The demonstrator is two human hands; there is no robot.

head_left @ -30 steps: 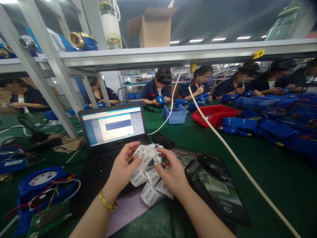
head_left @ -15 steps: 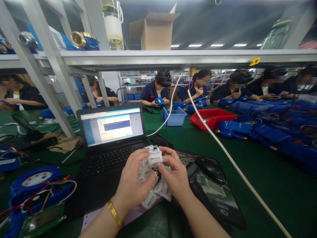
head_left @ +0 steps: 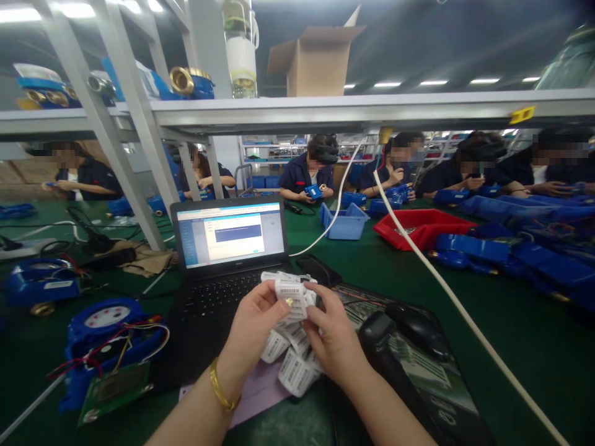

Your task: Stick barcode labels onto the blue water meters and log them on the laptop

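Note:
Between my two hands is a bunch of white barcode labels (head_left: 297,373), some hanging down over a pinkish sheet of paper (head_left: 260,390). My left hand (head_left: 253,319) pinches one label near its top, thumb across the printed face, with a small gold-coloured bit showing by the thumb tip. My right hand (head_left: 332,331) is closed on the right side of the bunch, its fingers curled at the label edges. Behind the hands stands an open laptop (head_left: 232,241) with a lit screen. A black handheld scanner (head_left: 376,337) lies right of my right hand.
A black mouse (head_left: 418,328) rests on a dark mouse pad (head_left: 446,384). At left lies a blue meter housing (head_left: 106,328) with wires and a green circuit board (head_left: 116,387). A white cable (head_left: 446,288) slants across the right. Bins and co-workers are beyond, under a shelf (head_left: 325,111).
The view has swung left, so things sit further right. The labels have fanned apart; one now faces me under my left thumb, and others hang lower.

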